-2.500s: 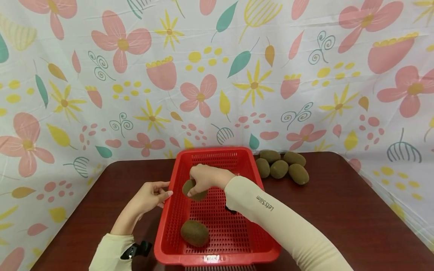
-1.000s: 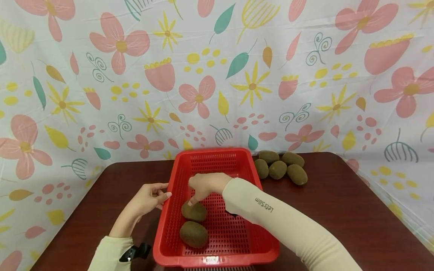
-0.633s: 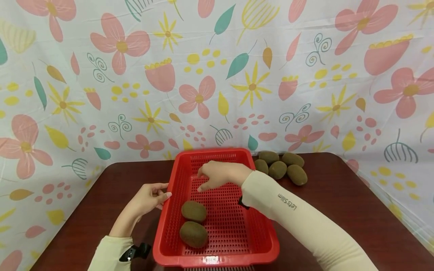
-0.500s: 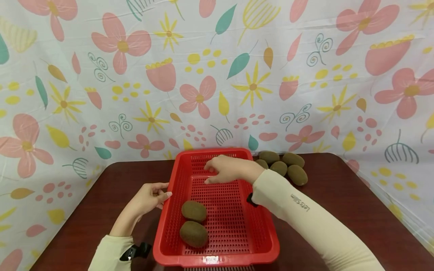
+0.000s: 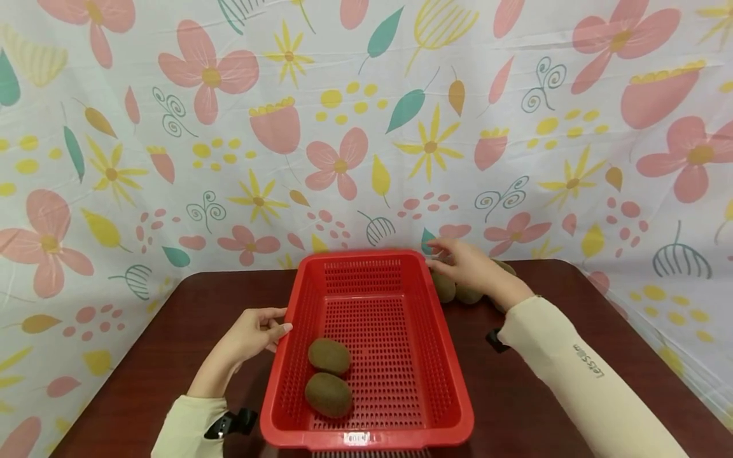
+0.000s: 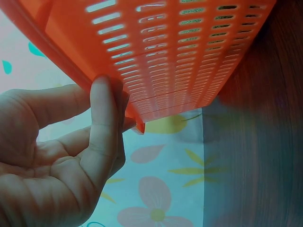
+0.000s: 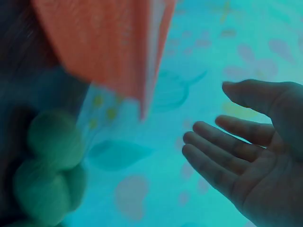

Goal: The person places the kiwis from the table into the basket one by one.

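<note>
My left hand (image 5: 250, 332) pinches the left rim of a red perforated plastic basket (image 5: 366, 440); the left wrist view shows thumb and fingers meeting at the basket's edge (image 6: 71, 64). Two brown kiwifruits lie one in front of the other inside, the farther kiwifruit (image 5: 329, 356) close to the nearer kiwifruit (image 5: 329, 395). Beyond the basket's right rim my right hand (image 5: 472, 267) holds nothing, its fingers spread. It hovers over several loose kiwifruits (image 5: 468, 294) and partly hides them. In the right wrist view a blurred kiwifruit (image 7: 54, 139) appears apart from the fingers.
The basket stands on a dark reddish-brown wooden table (image 5: 532, 381). A white cloth (image 5: 366, 210) with flower prints hangs right behind the table's far edge. A black strap device (image 5: 229, 424) sits on the left wrist.
My right hand set a second kiwifruit down behind the first in the basket and let go. It then rose and moved right, over the loose kiwifruits. My left hand stayed at the rim.
</note>
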Demonstrator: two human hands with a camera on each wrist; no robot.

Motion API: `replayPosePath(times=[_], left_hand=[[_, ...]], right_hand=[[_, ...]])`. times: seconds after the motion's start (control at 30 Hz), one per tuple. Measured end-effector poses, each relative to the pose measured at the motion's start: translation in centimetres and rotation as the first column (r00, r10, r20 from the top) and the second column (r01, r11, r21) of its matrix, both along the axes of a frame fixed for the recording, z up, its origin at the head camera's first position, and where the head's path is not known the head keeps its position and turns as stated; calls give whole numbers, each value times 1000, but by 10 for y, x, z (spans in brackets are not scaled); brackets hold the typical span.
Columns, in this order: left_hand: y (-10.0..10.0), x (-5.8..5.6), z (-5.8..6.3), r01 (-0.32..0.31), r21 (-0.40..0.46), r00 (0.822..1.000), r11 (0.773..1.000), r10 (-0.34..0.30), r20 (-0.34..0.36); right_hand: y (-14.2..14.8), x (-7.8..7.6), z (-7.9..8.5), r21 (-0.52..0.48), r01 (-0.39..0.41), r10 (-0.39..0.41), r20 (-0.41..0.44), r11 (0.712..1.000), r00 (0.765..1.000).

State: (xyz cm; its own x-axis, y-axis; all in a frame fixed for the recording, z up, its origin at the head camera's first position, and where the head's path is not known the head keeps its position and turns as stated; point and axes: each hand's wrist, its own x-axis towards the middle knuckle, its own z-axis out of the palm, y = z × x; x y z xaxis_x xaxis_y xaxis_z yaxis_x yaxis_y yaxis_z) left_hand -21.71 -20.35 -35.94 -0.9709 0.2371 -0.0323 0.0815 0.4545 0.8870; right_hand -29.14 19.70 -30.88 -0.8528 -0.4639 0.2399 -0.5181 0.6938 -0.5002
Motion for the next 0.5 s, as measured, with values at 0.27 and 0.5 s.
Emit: replayPosePath(times=[0.27,0.5], left_hand=[[0,1,0,-2,2,1000,1000,2,-4],[0,0,0,-5,8,1000,1000,5,-9]], right_hand=[[66,-12,-30,-2,188,-188,-51,982,981],[101,-17,-52,-1,291,-291,-11,957,957]])
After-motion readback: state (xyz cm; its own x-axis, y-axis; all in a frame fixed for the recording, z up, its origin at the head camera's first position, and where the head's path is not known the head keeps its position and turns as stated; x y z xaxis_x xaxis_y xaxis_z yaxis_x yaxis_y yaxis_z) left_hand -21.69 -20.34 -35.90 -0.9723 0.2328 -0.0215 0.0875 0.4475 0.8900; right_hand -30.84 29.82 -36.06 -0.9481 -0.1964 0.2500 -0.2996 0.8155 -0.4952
